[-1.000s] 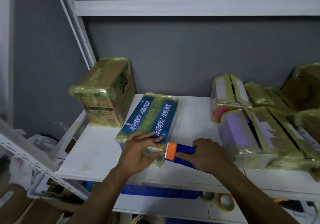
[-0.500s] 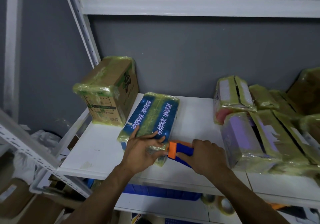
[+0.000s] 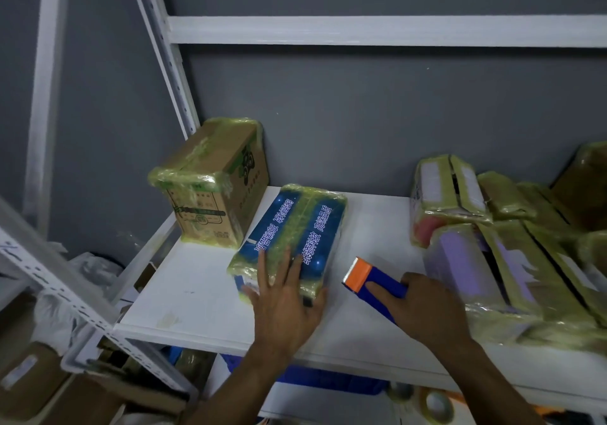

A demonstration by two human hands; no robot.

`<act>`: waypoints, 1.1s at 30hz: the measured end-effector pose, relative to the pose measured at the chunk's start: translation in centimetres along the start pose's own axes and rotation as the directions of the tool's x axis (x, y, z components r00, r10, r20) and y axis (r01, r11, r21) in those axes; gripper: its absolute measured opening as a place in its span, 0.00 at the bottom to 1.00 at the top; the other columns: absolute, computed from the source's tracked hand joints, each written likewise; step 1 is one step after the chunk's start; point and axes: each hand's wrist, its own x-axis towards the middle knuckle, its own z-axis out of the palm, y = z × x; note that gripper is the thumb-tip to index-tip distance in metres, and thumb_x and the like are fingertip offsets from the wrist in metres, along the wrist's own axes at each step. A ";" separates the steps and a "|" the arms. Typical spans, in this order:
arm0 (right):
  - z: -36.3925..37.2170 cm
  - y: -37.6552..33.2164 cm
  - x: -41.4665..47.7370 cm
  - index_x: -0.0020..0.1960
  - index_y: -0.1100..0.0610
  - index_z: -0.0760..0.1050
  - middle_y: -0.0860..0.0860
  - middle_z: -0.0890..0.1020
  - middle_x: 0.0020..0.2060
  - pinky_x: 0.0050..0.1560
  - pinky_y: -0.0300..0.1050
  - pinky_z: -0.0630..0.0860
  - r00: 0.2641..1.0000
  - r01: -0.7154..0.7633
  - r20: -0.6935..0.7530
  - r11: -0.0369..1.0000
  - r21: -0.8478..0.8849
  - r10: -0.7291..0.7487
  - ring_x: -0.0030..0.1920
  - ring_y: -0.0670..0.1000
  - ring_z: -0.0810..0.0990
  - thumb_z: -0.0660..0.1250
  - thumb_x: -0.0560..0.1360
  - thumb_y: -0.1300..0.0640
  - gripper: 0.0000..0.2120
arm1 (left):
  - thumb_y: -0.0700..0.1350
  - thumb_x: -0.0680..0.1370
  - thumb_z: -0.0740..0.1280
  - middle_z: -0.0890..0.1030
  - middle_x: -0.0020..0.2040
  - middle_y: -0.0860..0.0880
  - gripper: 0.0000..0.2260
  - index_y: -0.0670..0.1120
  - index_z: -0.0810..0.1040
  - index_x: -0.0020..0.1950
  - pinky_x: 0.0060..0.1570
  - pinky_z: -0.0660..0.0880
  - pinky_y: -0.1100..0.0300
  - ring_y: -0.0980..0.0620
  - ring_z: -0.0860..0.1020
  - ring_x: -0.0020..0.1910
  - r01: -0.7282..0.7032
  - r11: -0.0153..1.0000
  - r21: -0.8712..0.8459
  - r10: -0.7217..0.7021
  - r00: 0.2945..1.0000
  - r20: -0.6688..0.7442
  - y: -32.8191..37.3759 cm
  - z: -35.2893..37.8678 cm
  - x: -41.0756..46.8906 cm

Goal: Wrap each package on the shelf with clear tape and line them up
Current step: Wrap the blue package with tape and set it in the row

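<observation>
A flat blue package (image 3: 295, 230) wrapped in yellowish clear tape lies on the white shelf (image 3: 197, 293). My left hand (image 3: 282, 299) rests flat on its near end, fingers spread and straight. To the right, my right hand (image 3: 423, 309) grips the blue handle of a tape dispenser (image 3: 368, 276) with an orange head, held just above the shelf and apart from the package. A taped cardboard box (image 3: 213, 184) stands upright at the back left, touching the blue package's corner.
A heap of taped packages (image 3: 492, 244), purple and brown, fills the shelf's right side. A white upright post (image 3: 164, 63) rises at the left. Tape rolls (image 3: 437, 408) lie on the lower shelf. Boxes and bags sit on the floor at left.
The dispenser has pulled away to the right from the blue package's end. My left hand has flattened and spread on the package. The camera moved closer.
</observation>
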 end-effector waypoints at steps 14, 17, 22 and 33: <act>-3.6 0.3 -0.6 0.36 0.61 0.74 0.56 0.79 0.29 0.35 0.47 0.74 1.000 0.000 -0.003 0.898 0.439 0.002 0.28 0.51 0.79 0.65 0.67 0.24 0.36 | 0.54 0.77 0.73 0.53 0.81 0.59 0.36 0.52 0.61 0.81 0.78 0.40 0.58 0.53 0.37 0.81 -0.199 0.941 -0.273 0.295 0.877 0.378 -2.4 -1.7 5.1; -4.4 0.1 -0.8 0.36 0.59 0.76 0.53 0.81 0.29 0.33 0.42 0.72 0.998 -0.025 0.056 0.874 0.485 -0.003 0.27 0.48 0.79 0.66 0.67 0.25 0.34 | 0.43 0.81 0.68 0.54 0.82 0.55 0.28 0.55 0.65 0.79 0.78 0.39 0.40 0.48 0.44 0.82 -0.099 0.961 -0.259 0.199 0.897 0.396 -2.9 -2.6 7.0; -5.3 0.2 -1.4 0.37 0.59 0.77 0.52 0.82 0.29 0.31 0.39 0.71 0.995 -0.067 0.096 0.857 0.512 0.020 0.26 0.46 0.79 0.65 0.69 0.26 0.33 | 0.40 0.79 0.69 0.52 0.83 0.52 0.30 0.56 0.65 0.79 0.76 0.33 0.36 0.43 0.42 0.82 -0.010 0.999 0.031 0.003 0.979 0.206 -2.7 -2.5 9.0; -6.0 1.8 -2.2 0.40 0.63 0.79 0.51 0.79 0.25 0.30 0.38 0.68 0.983 -0.179 0.061 0.820 0.544 0.174 0.22 0.43 0.75 0.65 0.68 0.28 0.36 | 0.74 0.69 0.66 0.50 0.83 0.57 0.39 0.60 0.66 0.77 0.70 0.34 0.26 0.53 0.40 0.81 -0.096 0.964 -0.248 0.137 0.979 0.154 7.3 3.5 4.2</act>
